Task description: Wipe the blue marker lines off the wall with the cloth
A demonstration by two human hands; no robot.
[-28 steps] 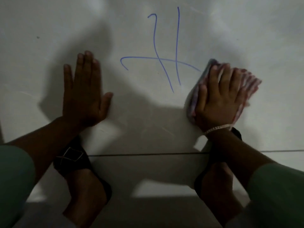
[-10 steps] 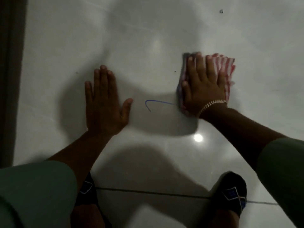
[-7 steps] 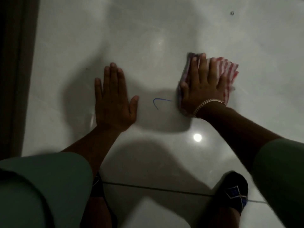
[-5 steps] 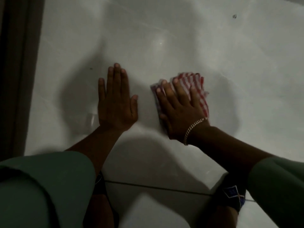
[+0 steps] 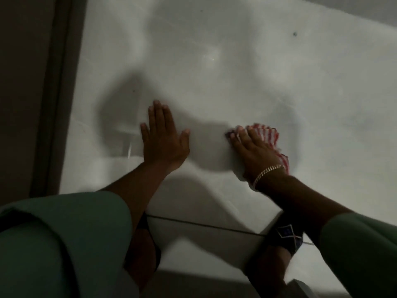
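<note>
Right hand [image 5: 255, 154] flat on the cloth [image 5: 269, 138], pressing it to the wall [image 5: 236, 82]; left hand [image 5: 164, 138] open beside it.

The right hand lies palm-down with fingers spread over a red-and-white striped cloth, which shows past the fingertips and along the outer edge of the hand; it pins the cloth rather than gripping it. A chain bracelet [image 5: 266, 172] sits at that wrist. The left hand is open and empty, palm flat against the pale glossy wall, fingers together and thumb out, apart from the right hand with a shadowed gap between them. No blue marker lines are visible on the wall around the hands. Both arms come out of green sleeves [image 5: 64, 244]. A dark frame [image 5: 53, 93] runs up the left side of the wall, and a dark patterned shoe [image 5: 287, 235] shows below the right forearm.
</note>
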